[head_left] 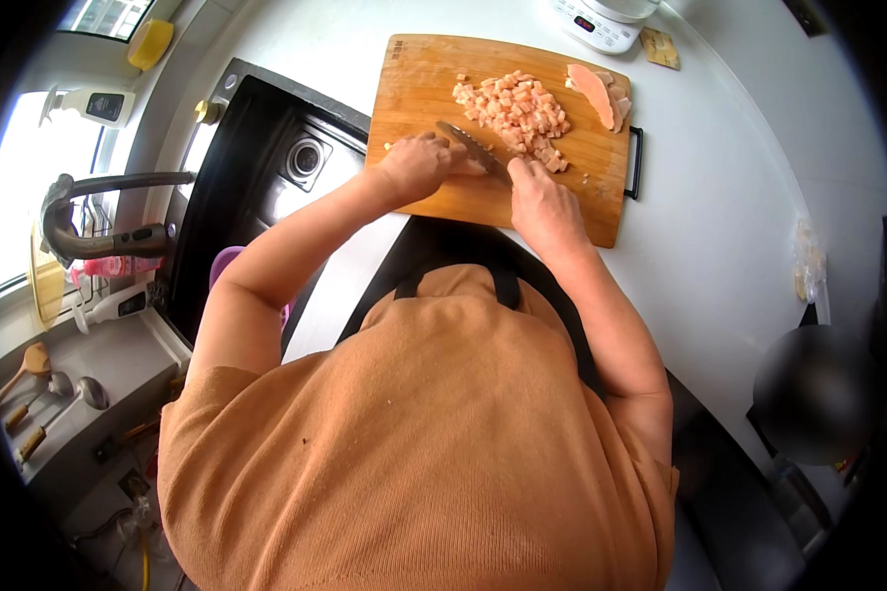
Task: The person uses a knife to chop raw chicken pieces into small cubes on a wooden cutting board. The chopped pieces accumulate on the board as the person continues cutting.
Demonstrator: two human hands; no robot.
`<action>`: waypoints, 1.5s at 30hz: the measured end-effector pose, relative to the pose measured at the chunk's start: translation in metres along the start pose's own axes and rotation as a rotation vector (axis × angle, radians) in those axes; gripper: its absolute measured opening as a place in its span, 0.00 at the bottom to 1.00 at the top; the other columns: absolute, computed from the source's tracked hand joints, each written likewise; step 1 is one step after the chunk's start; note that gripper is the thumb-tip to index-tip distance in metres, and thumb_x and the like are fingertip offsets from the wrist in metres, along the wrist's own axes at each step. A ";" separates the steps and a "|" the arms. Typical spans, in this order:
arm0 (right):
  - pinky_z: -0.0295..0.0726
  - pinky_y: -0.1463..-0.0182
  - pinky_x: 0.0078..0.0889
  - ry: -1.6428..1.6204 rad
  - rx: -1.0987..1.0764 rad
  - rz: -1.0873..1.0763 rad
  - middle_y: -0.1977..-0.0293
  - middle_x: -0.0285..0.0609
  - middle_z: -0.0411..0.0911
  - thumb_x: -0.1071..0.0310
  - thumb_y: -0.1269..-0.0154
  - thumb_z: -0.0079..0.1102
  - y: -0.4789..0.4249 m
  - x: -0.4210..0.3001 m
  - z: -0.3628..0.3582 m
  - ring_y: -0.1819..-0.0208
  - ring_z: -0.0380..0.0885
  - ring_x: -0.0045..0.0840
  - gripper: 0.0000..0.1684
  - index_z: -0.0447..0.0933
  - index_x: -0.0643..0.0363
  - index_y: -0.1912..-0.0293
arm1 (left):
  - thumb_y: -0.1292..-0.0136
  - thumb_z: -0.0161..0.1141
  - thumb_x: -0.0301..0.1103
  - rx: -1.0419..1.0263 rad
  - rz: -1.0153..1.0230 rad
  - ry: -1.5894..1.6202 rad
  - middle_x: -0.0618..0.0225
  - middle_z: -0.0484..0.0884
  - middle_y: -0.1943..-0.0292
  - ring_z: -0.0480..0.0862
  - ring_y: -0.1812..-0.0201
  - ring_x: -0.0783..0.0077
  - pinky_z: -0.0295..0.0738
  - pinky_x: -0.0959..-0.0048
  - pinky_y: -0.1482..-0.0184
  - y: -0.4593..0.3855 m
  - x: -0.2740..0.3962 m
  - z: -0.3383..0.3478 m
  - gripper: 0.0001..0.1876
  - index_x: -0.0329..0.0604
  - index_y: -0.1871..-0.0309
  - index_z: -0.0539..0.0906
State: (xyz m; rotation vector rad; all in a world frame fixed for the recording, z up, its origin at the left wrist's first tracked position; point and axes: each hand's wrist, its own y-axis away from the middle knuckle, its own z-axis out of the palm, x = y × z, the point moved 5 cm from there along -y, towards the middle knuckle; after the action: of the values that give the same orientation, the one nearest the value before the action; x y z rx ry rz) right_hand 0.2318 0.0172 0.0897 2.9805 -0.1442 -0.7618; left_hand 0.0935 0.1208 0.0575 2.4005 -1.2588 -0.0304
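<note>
A wooden cutting board (429,96) lies on the counter before me. My right hand (545,203) grips a kitchen knife (480,151) by its handle, the blade slanting up and left across the board. Just beside the blade, my left hand (423,164) holds down a piece of raw pale meat (471,165), mostly covered by the fingers. Beyond the knife is a heap of diced raw meat (514,107). Larger uncut slices of meat (597,94) rest near the board's far right corner.
To the left is a black sink (255,140) with a pull-out faucet (92,236). A white appliance with a lit display (599,26) stands behind the board. The board's black handle (635,164) sticks out rightward. At far right is a dark round pan (813,395).
</note>
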 end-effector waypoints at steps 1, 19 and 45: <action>0.78 0.59 0.56 -0.012 -0.002 0.016 0.61 0.54 0.76 0.71 0.33 0.49 0.000 0.002 0.000 0.63 0.79 0.56 0.06 0.65 0.58 0.57 | 0.35 0.54 0.28 -0.009 -0.019 -0.008 0.63 0.81 0.54 0.78 0.44 0.57 0.77 0.60 0.47 0.000 -0.002 -0.009 0.17 0.47 0.43 0.78; 0.80 0.63 0.55 -0.091 0.145 0.025 0.63 0.55 0.77 0.71 0.33 0.48 0.010 0.016 -0.014 0.67 0.80 0.55 0.06 0.67 0.59 0.57 | 0.36 0.57 0.57 0.295 0.108 0.010 0.62 0.81 0.59 0.80 0.51 0.59 0.71 0.60 0.46 -0.029 -0.013 0.012 0.23 0.49 0.50 0.81; 0.83 0.63 0.49 0.181 -0.060 -0.055 0.57 0.54 0.75 0.77 0.39 0.50 0.028 -0.003 -0.020 0.66 0.82 0.50 0.13 0.67 0.61 0.53 | 0.44 0.58 0.25 0.805 -0.025 0.220 0.58 0.75 0.51 0.75 0.47 0.53 0.71 0.59 0.45 0.058 -0.003 0.053 0.15 0.41 0.51 0.76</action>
State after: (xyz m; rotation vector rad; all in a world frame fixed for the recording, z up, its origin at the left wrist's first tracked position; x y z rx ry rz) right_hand 0.2367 -0.0099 0.1110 2.9875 -0.0296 -0.4881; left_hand 0.0353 0.0752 0.0303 2.9476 -1.2894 0.8601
